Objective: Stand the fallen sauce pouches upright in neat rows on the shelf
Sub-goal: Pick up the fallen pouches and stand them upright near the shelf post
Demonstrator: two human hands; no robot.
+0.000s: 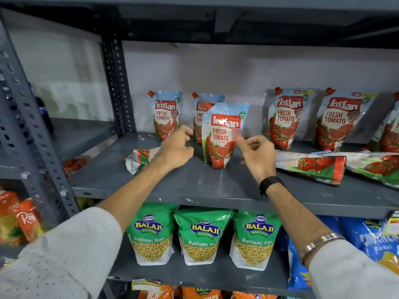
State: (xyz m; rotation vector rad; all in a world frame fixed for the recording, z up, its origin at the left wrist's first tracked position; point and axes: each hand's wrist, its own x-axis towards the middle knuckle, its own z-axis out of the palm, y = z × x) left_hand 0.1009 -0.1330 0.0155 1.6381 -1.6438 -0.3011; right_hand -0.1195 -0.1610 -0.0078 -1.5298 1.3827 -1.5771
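Reaching in over the shelf (133, 186), your left hand (176, 151) hovers with loosely spread, empty fingers over a fallen pouch (139, 159) at front left; your right hand (257, 156) has fingers curled narrow, holding nothing, just beside the upright front pouch (223, 137). Two more fallen pouches (311, 167) lie right. Behind, four back-row pouches (286, 119) stand against the wall. Roughly halfway; three left.

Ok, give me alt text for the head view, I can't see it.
Both hands, left hand and right hand, hover open beside an upright ketchup pouch on the grey shelf. Other pouches stand behind; fallen pouches lie at either side.
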